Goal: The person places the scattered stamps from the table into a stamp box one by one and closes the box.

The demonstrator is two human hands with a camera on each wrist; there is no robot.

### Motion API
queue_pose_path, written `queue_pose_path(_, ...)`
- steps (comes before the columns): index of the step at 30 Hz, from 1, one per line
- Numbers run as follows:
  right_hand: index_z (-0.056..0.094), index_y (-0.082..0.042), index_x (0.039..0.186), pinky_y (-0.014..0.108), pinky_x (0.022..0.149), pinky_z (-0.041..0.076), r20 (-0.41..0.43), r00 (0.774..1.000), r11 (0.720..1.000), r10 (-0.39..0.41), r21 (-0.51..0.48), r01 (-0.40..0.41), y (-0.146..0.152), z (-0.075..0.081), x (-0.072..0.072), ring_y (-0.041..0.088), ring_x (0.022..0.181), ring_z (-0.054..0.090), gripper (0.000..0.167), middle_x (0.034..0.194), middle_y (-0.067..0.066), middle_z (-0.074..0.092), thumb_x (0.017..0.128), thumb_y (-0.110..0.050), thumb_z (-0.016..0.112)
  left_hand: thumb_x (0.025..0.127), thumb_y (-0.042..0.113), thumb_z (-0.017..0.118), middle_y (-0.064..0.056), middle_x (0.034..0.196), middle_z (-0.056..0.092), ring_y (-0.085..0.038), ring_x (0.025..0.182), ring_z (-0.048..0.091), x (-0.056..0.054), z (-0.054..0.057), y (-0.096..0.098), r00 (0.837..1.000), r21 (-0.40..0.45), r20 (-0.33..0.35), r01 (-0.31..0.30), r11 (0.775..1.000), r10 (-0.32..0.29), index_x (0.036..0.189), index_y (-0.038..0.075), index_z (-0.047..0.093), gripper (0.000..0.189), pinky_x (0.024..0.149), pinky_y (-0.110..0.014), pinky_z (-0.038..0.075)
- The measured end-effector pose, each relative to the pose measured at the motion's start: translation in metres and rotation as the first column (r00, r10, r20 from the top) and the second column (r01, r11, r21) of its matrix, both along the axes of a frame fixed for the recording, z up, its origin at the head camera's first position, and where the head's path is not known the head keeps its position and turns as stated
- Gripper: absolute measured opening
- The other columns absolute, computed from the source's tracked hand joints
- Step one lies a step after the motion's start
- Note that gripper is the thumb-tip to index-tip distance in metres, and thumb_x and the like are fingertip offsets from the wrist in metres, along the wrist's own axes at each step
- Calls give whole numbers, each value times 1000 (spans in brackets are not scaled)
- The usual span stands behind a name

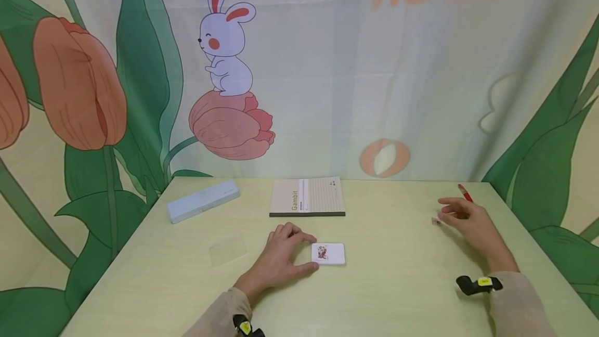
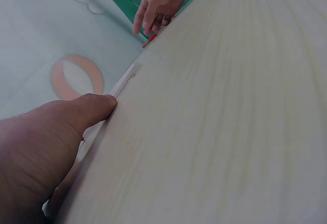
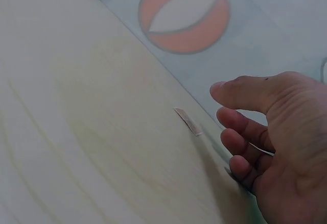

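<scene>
A flat white rectangular block with rounded corners (image 1: 329,254), printed with a small red-and-dark figure near one end, lies flat, its printed end between the left hand's (image 1: 283,258) thumb and forefinger. A small pale, dark-marked scrap (image 1: 435,221) lies near the right hand's (image 1: 472,225) fingertips, apart from them.

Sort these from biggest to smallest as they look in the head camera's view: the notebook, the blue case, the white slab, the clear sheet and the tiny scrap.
1. Notebook
2. Blue case
3. White slab and clear sheet: too alike to rank
4. Tiny scrap
</scene>
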State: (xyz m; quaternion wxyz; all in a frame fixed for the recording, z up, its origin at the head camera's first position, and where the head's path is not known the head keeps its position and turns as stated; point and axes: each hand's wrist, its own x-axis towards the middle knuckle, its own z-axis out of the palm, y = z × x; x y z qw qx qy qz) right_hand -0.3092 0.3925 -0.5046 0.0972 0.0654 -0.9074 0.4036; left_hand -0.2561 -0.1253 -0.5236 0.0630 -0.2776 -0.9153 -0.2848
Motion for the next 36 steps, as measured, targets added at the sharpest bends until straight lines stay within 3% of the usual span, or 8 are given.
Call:
queue_pose_path(14, 77, -11, 139, 24, 84, 49, 46, 996, 990, 74, 119, -79, -4, -3, 1, 22, 105, 60, 30, 131, 16, 74, 109, -10, 71, 93, 55, 86, 1, 125, 57, -18, 118, 46, 1, 1, 0, 1000, 11, 6, -2, 1000, 2, 138, 26, 75, 55, 103, -45, 36)
queue_pose_path(23, 80, -16, 134, 36, 85, 47, 58, 996, 976, 66, 205, -76, -9, -7, 0, 24, 103, 56, 30, 120, 9, 67, 109, -31, 76, 93, 55, 86, 2, 125, 56, -18, 118, 46, 1, 1, 0, 1000, 6, 8, -3, 1000, 3, 138, 26, 75, 55, 103, -44, 36)
queue_pose_path(32, 75, -9, 121, 41, 86, 48, 33, 999, 973, -15, 233, 7, -16, -8, -4, 29, 101, 57, 40, 115, 14, 68, 105, -45, 78, 93, 55, 86, 2, 125, 56, -18, 120, 46, 0, 0, 1, 1000, -9, 1, -6, 1000, 6, 140, 27, 74, 56, 104, -43, 36)
queue_pose_path(36, 75, -7, 128, 43, 86, 48, 53, 999, 974, 1, 226, -13, -12, -7, -2, 31, 104, 58, 44, 121, 18, 68, 106, -45, 77, 93, 55, 86, 2, 124, 57, -18, 119, 46, 0, -1, 1, 1000, 1, -1, -4, 1000, 4, 138, 26, 75, 55, 103, -44, 36)
